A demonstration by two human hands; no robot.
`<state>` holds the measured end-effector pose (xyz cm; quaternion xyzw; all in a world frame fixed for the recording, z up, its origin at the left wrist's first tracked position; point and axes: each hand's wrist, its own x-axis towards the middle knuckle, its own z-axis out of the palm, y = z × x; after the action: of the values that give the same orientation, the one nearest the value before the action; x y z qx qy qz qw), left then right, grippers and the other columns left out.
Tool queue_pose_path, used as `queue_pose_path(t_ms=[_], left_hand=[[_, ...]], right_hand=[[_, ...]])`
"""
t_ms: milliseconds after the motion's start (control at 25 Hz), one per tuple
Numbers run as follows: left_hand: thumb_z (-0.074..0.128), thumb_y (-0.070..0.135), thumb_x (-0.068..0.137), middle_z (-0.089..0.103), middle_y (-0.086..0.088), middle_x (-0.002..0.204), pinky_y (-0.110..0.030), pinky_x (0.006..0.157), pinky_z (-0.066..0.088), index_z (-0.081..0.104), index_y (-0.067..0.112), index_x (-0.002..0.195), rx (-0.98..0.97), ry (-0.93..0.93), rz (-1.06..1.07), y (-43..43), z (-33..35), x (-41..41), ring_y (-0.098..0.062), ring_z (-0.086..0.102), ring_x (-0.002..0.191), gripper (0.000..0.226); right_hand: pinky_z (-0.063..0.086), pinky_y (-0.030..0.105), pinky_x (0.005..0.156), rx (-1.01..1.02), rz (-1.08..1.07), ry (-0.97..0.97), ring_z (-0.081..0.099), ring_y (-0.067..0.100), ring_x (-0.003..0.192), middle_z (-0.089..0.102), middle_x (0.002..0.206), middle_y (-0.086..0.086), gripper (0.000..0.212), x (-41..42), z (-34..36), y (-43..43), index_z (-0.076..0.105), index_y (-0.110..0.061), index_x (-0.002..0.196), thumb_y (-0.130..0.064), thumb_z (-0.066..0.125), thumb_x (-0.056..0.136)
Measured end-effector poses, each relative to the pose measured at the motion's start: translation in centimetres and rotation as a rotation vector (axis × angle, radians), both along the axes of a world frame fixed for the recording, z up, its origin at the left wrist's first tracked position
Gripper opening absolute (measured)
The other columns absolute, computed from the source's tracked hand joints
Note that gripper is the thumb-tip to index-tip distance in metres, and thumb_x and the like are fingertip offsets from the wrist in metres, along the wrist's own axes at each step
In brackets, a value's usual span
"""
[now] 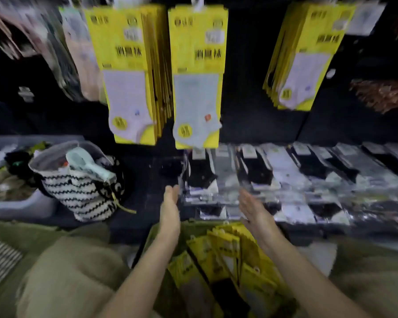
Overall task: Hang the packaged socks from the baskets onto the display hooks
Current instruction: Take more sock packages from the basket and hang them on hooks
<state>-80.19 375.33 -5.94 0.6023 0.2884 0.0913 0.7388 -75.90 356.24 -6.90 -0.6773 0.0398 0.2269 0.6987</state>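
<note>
Yellow sock packs [230, 255] lie loose in a basket [152, 239] on my lap at the bottom centre. Above, three bunches of yellow packs hang from display hooks: a thick left bunch [126, 72], a thin middle one [197, 74] and a right one [301, 58]. My left hand [169, 210] and my right hand [254, 208] are stretched out over the basket's far edge, fingers straight, palms facing each other, holding nothing. The picture is blurred.
Rows of black and white socks in clear packs [285, 180] cover the shelf ahead and to the right. A black-and-white zigzag bag [83, 191] stands at the left beside a grey bin [14, 207]. More packs hang at the top left [62, 47].
</note>
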Motion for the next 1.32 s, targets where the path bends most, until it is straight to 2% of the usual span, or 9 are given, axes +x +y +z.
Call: queue_pose_path(t_ms=[120, 240, 320, 440, 720, 800, 960, 1080, 1320], left_hand=[[0.019, 0.040, 0.102, 0.052, -0.001, 0.136, -0.030, 0.106, 0.027, 0.050, 0.010, 0.132, -0.069, 0.174, -0.017, -2.4, -6.7, -2.8, -0.019, 0.038, 0.133, 0.052], [0.026, 0.034, 0.101, 0.070, 0.001, 0.098, -0.032, 0.090, 0.043, 0.063, 0.009, 0.102, -0.088, 0.358, 0.025, -2.6, -12.7, -5.4, -0.025, 0.054, 0.110, 0.045], [0.030, 0.034, 0.101, 0.065, -0.014, 0.110, -0.034, 0.086, 0.043, 0.062, 0.003, 0.111, -0.038, 0.518, 0.019, -2.1, -16.1, -6.7, -0.028, 0.057, 0.101, 0.046], [0.042, 0.031, 0.098, 0.062, -0.017, 0.111, -0.037, 0.086, 0.042, 0.058, 0.001, 0.118, -0.008, 0.668, 0.025, -1.0, -19.9, -6.9, -0.033, 0.056, 0.107, 0.039], [0.049, 0.016, 0.095, 0.056, -0.021, 0.127, -0.040, 0.093, 0.048, 0.052, 0.003, 0.127, -0.110, 0.799, -0.011, 1.1, -26.6, -5.2, -0.036, 0.055, 0.115, 0.035], [0.047, 0.010, 0.095, 0.053, -0.022, 0.130, -0.036, 0.088, 0.047, 0.048, 0.002, 0.132, -0.158, 0.822, -0.027, 1.5, -28.1, -5.1, -0.038, 0.053, 0.118, 0.038], [0.051, 0.010, 0.091, 0.060, -0.023, 0.118, -0.050, 0.090, 0.050, 0.054, 0.006, 0.125, -0.234, 0.822, 0.077, 1.8, -30.0, -5.1, -0.039, 0.059, 0.105, 0.034], [0.051, 0.004, 0.091, 0.058, -0.027, 0.121, -0.053, 0.094, 0.047, 0.053, -0.003, 0.124, -0.282, 0.841, 0.104, 1.7, -30.7, -5.0, -0.042, 0.057, 0.109, 0.034], [0.042, 0.005, 0.093, 0.053, -0.027, 0.127, -0.052, 0.096, 0.045, 0.048, -0.002, 0.129, -0.174, 0.857, 0.047, 1.7, -30.7, -4.4, -0.043, 0.053, 0.113, 0.038]], right_hand=[[0.039, 0.012, 0.088, -0.344, 0.105, 0.006, 0.049, 0.017, 0.120, 0.049, 0.138, 0.005, 0.036, -3.2, -6.6, -0.6, 0.052, -0.013, 0.132, -0.024, 0.047, 0.098], [0.036, 0.019, 0.094, -0.554, 0.339, 0.012, 0.048, 0.020, 0.125, 0.049, 0.139, 0.009, 0.038, -5.8, -12.2, 0.4, 0.051, -0.008, 0.132, -0.020, 0.052, 0.096], [0.037, 0.023, 0.096, -0.609, 0.378, 0.015, 0.047, 0.020, 0.127, 0.043, 0.145, 0.005, 0.038, -6.8, -14.8, 1.2, 0.051, -0.010, 0.133, -0.020, 0.050, 0.096], [0.040, 0.021, 0.086, -0.684, 0.315, 0.013, 0.050, 0.023, 0.123, 0.044, 0.142, 0.002, 0.042, -7.1, -17.5, 2.6, 0.044, -0.016, 0.136, -0.020, 0.052, 0.095], [0.030, 0.034, 0.109, -0.858, 0.115, -0.076, 0.037, 0.027, 0.132, 0.043, 0.137, 0.011, 0.054, -7.2, -21.8, 4.6, 0.042, -0.010, 0.135, -0.004, 0.059, 0.085], [0.030, 0.038, 0.109, -0.945, 0.138, -0.054, 0.036, 0.029, 0.133, 0.042, 0.140, 0.011, 0.054, -7.1, -22.5, 5.0, 0.041, -0.012, 0.136, -0.006, 0.056, 0.085], [0.032, 0.041, 0.109, -0.941, 0.027, 0.023, 0.038, 0.030, 0.131, 0.045, 0.138, 0.011, 0.052, -6.8, -23.4, 5.7, 0.045, -0.014, 0.133, -0.002, 0.054, 0.084], [0.038, 0.044, 0.103, -0.968, -0.013, 0.070, 0.042, 0.030, 0.125, 0.049, 0.133, 0.010, 0.047, -6.3, -23.8, 6.1, 0.047, -0.019, 0.129, -0.006, 0.055, 0.085], [0.038, 0.043, 0.098, -1.079, 0.074, 0.079, 0.043, 0.034, 0.121, 0.049, 0.128, 0.013, 0.039, -5.8, -24.6, 6.6, 0.047, -0.024, 0.129, -0.020, 0.053, 0.091]])
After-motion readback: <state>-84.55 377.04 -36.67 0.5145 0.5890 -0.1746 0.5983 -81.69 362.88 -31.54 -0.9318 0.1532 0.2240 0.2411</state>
